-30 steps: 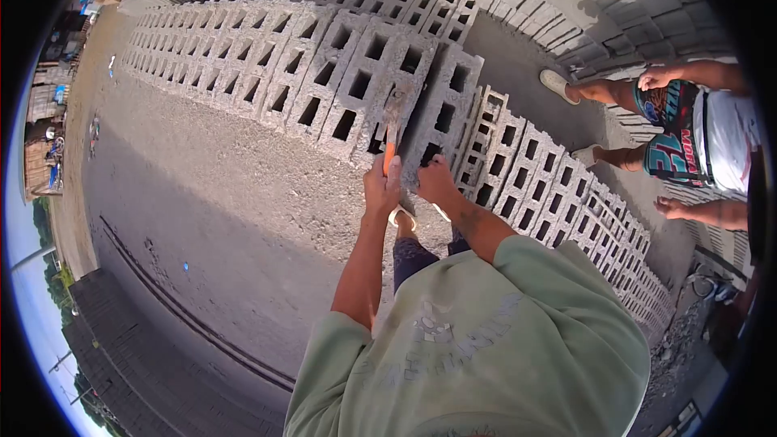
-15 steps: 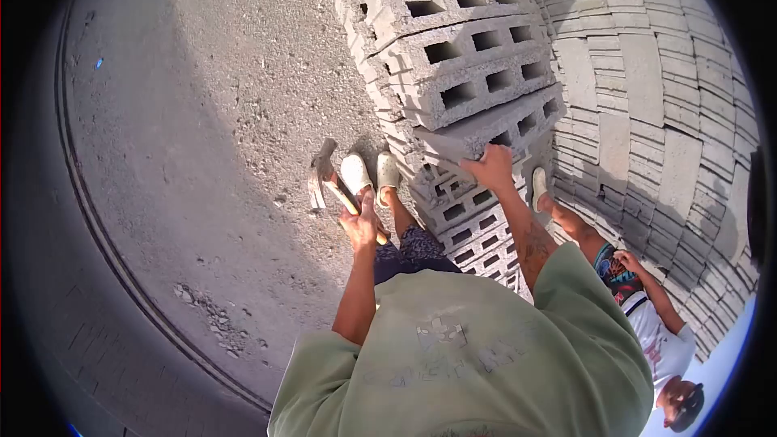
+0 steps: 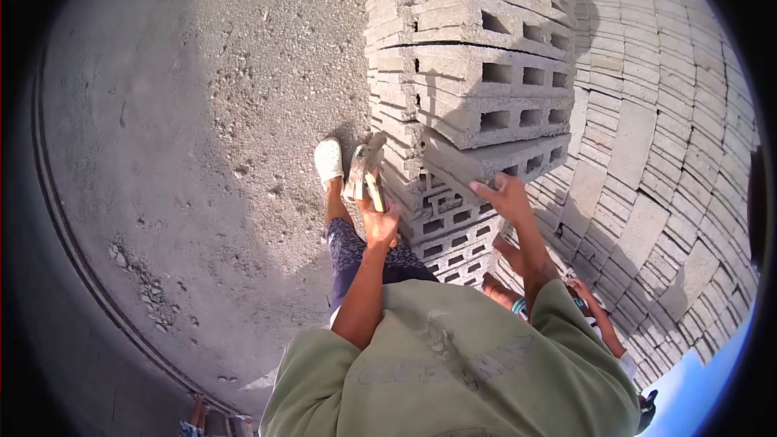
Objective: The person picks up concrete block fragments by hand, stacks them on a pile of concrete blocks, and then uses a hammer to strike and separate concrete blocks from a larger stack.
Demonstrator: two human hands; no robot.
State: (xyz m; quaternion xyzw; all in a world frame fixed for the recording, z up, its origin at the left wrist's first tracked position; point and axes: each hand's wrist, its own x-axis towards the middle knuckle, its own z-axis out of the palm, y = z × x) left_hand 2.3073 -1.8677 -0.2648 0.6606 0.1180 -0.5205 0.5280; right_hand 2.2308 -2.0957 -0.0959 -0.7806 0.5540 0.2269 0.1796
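My left hand (image 3: 382, 225) is wrapped round the wooden handle of a hammer (image 3: 375, 188), its grey, dusty metal head pointing away from me beside the block stack. At the near end of the upper row, my right hand (image 3: 507, 197) grips the edge of a grey hollow concrete block (image 3: 463, 165), the thumb on its flat side and the fingers at its holed face. That block leans at an angle against the row of hollow blocks (image 3: 453, 89) behind it. More blocks with holes (image 3: 455, 222) lie stacked below it.
Gravelly ground (image 3: 275, 105) stretches along the left of the stack, with rubble (image 3: 146, 287) farther left. One pale clog (image 3: 328, 159) shows on my foot. A large wall of stacked blocks (image 3: 639, 137) rises at right. Another person's arm (image 3: 603, 317) shows beyond my right sleeve.
My left hand and the hammer have moved right, closer to the stack. My right hand stays on the end block. The other person is now mostly hidden behind my right arm.
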